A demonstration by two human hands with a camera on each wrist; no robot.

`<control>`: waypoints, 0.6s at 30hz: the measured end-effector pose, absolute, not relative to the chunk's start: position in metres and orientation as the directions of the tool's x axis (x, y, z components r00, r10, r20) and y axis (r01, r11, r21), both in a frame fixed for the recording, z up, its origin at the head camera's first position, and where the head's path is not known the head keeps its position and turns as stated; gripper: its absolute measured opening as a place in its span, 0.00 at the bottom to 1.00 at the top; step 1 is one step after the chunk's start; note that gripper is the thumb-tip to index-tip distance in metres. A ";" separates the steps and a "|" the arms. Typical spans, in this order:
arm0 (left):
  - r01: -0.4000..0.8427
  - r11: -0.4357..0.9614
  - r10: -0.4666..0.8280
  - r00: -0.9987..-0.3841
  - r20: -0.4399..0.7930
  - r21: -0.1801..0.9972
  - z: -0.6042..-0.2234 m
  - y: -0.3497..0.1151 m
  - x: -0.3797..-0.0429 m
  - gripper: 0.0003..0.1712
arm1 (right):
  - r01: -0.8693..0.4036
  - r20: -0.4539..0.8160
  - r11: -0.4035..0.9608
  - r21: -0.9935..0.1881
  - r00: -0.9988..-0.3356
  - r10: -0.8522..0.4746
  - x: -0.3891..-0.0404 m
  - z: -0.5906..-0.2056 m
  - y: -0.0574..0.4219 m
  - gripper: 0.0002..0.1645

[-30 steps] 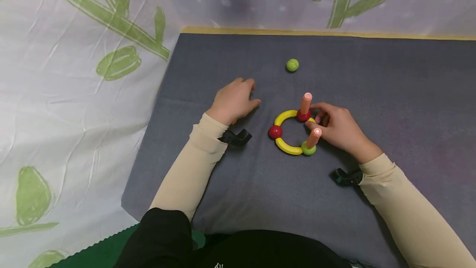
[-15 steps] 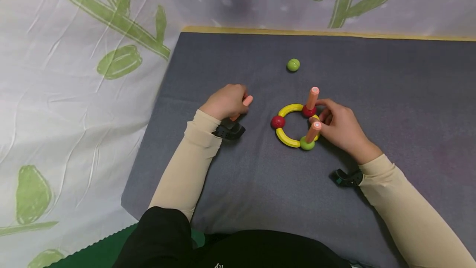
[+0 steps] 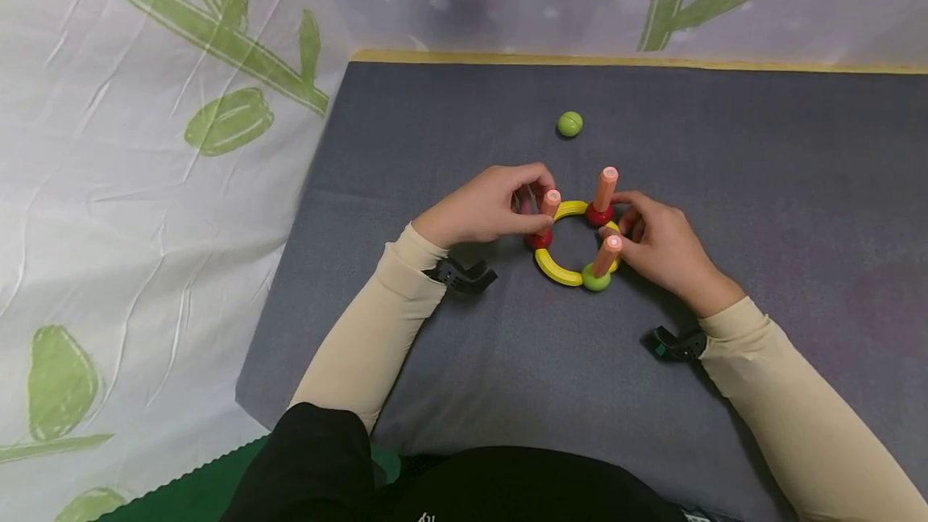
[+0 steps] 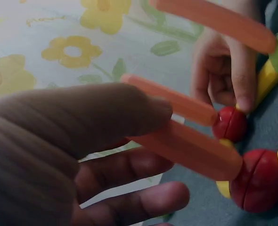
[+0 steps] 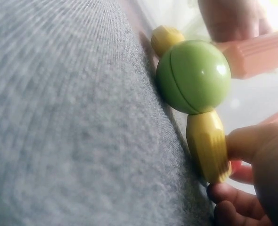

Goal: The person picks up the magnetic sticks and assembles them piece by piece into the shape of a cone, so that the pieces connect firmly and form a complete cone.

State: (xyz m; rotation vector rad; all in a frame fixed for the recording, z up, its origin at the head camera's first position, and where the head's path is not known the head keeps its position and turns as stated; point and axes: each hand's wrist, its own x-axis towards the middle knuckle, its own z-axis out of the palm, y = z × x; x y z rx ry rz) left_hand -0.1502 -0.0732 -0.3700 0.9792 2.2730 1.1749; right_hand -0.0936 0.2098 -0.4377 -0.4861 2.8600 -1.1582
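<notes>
A ring of curved yellow rods [image 3: 558,268] joined by balls lies on the grey cloth. My left hand [image 3: 500,204] pinches an orange rod [image 4: 191,149] between thumb and fingers; its lower end meets the red ball [image 4: 257,181] at the ring's left. On the right, my right hand [image 3: 663,252] pinches a curved yellow rod [image 5: 207,146] of the ring between thumb and fingers. Two more orange rods stand up from the ring, one on the far red ball [image 3: 598,214], the other on the near green ball [image 5: 193,76].
A loose green ball [image 3: 569,124] lies on the grey cloth [image 3: 783,208] beyond the ring. A leaf-patterned white sheet [image 3: 167,280] borders the table at left and back. Black wrist straps [image 3: 464,274] sit below both hands.
My left hand has picked up an orange rod and carried it right to the ring's left red ball. The ring has shifted slightly away from me; my right hand keeps its grip there.
</notes>
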 end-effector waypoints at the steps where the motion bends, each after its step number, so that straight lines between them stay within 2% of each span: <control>1: 0.400 0.407 0.737 -0.674 -0.038 0.821 -0.371 -0.073 -0.150 0.10 | -0.280 0.101 0.676 -0.681 -0.951 -0.293 -0.094 -0.438 0.210 0.25; 8: 0.363 0.406 0.755 -0.651 -0.084 0.839 -0.368 -0.082 -0.153 0.09 | -0.300 0.089 0.659 -0.690 -0.939 -0.333 -0.099 -0.435 0.199 0.24; 11: 0.355 0.410 0.770 -0.629 -0.110 0.840 -0.365 -0.086 -0.154 0.09 | -0.297 0.035 0.651 -0.699 -0.923 -0.383 -0.106 -0.429 0.197 0.22; 15: 0.360 0.414 0.787 -0.603 -0.130 0.836 -0.362 -0.087 -0.154 0.09 | -0.259 -0.076 0.658 -0.707 -0.897 -0.435 -0.125 -0.412 0.203 0.20; 18: 0.366 0.416 0.794 -0.592 -0.137 0.832 -0.361 -0.087 -0.154 0.09 | -0.257 -0.113 0.692 -0.674 -0.891 -0.440 -0.150 -0.398 0.205 0.19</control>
